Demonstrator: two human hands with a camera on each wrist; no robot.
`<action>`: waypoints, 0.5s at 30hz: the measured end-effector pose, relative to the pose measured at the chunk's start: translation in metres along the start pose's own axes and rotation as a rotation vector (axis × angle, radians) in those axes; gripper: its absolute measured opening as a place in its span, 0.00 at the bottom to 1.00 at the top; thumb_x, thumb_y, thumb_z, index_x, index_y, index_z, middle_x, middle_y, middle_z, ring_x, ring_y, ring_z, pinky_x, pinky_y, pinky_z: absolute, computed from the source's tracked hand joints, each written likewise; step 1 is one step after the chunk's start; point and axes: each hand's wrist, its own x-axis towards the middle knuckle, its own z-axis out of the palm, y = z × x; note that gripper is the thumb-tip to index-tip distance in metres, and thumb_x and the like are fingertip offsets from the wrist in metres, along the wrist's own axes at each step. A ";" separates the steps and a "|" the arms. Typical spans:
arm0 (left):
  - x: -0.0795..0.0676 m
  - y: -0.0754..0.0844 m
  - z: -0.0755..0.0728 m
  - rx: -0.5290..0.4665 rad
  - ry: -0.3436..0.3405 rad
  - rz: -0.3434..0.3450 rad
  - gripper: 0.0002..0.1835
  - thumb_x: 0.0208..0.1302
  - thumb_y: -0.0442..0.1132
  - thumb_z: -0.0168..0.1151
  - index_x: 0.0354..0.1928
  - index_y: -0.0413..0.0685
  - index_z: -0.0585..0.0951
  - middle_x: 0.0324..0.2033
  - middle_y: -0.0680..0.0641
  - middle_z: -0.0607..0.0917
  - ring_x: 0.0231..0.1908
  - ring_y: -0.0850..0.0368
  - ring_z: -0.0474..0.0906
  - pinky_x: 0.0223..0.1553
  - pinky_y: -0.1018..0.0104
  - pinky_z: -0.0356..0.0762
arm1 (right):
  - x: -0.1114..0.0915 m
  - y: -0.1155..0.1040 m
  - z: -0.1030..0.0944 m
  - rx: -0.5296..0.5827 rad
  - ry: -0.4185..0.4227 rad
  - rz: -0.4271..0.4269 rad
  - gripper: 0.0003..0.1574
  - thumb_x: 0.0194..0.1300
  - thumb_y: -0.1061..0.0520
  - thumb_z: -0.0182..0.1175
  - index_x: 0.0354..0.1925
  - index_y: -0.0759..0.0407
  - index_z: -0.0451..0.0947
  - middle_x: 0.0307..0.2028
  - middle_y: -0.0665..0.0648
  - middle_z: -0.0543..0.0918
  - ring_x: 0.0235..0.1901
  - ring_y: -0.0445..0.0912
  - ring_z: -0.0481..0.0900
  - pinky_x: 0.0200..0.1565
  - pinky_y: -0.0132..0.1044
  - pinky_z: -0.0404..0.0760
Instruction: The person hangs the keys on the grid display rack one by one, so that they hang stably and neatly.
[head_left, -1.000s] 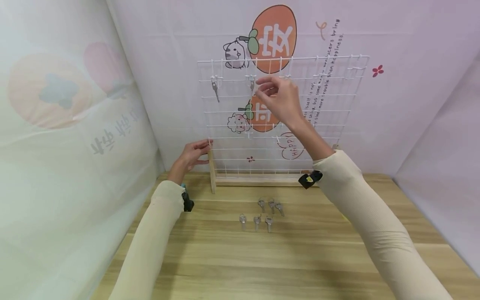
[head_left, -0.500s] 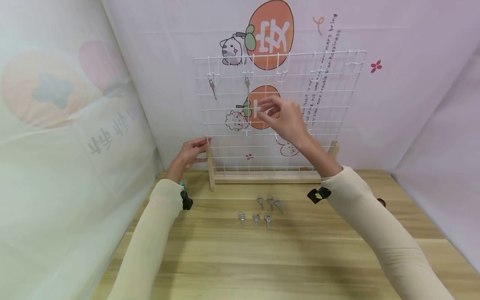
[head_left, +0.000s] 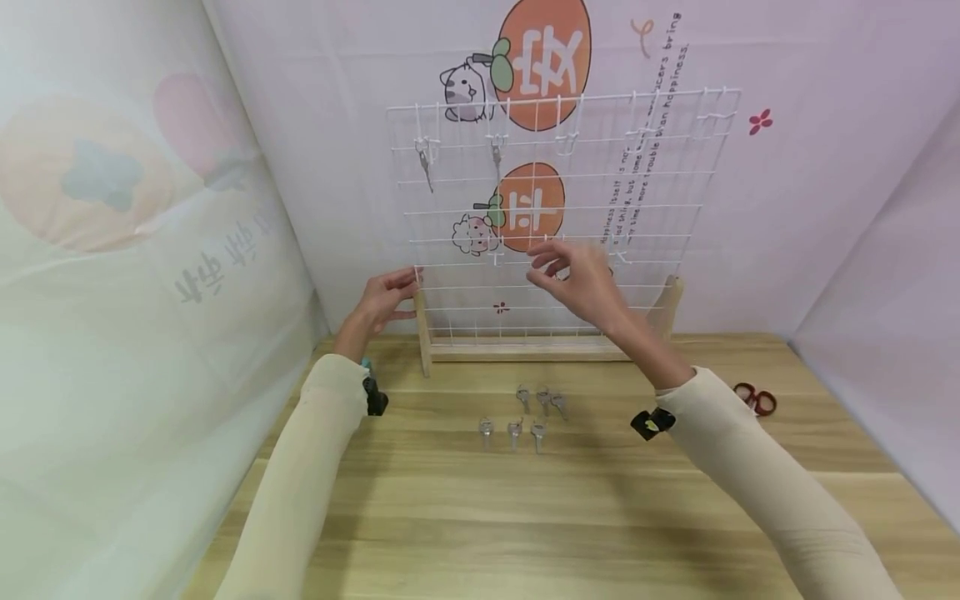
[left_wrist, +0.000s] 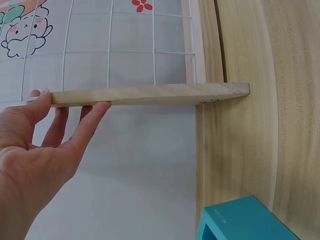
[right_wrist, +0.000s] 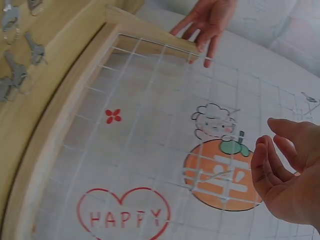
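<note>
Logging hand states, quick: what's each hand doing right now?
Left hand: holding the wooden side post.
Right hand: open, fingers loosely curved, nothing visible in it.

The right hand [head_left: 581, 279] has dropped from beside a hanging key [head_left: 497, 157], seemingly to near the lower grid [head_left: 480, 288].

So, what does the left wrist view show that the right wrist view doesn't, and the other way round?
Only the left wrist view: the teal box at its lower edge.

Only the right wrist view: loose keys on the wood, the right hand and the red HAPPY heart.

Both: the left hand holding the stand, the white grid, the red flower and the fluffy cartoon.
</note>
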 end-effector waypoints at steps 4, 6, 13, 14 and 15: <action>0.000 0.001 0.001 -0.004 0.014 0.014 0.27 0.80 0.33 0.55 0.77 0.54 0.69 0.75 0.40 0.69 0.71 0.41 0.70 0.66 0.35 0.73 | -0.015 0.014 0.010 0.010 -0.035 0.027 0.19 0.69 0.59 0.71 0.57 0.60 0.84 0.44 0.60 0.90 0.40 0.52 0.88 0.39 0.44 0.87; -0.001 0.002 0.001 0.004 0.016 0.017 0.27 0.80 0.33 0.55 0.77 0.55 0.69 0.75 0.40 0.69 0.71 0.41 0.70 0.66 0.35 0.73 | -0.024 0.021 0.016 0.013 -0.051 0.036 0.19 0.69 0.59 0.71 0.56 0.60 0.84 0.45 0.60 0.90 0.40 0.51 0.88 0.38 0.44 0.88; -0.001 0.001 0.001 0.016 0.000 0.016 0.24 0.80 0.34 0.55 0.74 0.54 0.74 0.75 0.42 0.69 0.71 0.42 0.69 0.67 0.36 0.72 | -0.052 0.046 0.038 0.042 -0.112 0.054 0.17 0.68 0.61 0.71 0.54 0.62 0.84 0.44 0.60 0.90 0.39 0.51 0.88 0.38 0.42 0.87; -0.001 0.001 0.001 0.017 -0.001 0.019 0.24 0.80 0.34 0.55 0.74 0.54 0.74 0.75 0.42 0.69 0.71 0.42 0.69 0.67 0.35 0.72 | -0.056 0.049 0.041 0.045 -0.120 0.058 0.17 0.67 0.62 0.71 0.54 0.62 0.84 0.43 0.60 0.90 0.39 0.51 0.88 0.38 0.42 0.87; -0.001 0.000 0.001 0.017 -0.002 0.023 0.24 0.80 0.34 0.55 0.74 0.53 0.74 0.75 0.42 0.69 0.71 0.42 0.69 0.67 0.35 0.72 | -0.060 0.052 0.045 0.049 -0.128 0.060 0.17 0.67 0.62 0.71 0.53 0.63 0.84 0.43 0.60 0.90 0.39 0.52 0.88 0.38 0.42 0.88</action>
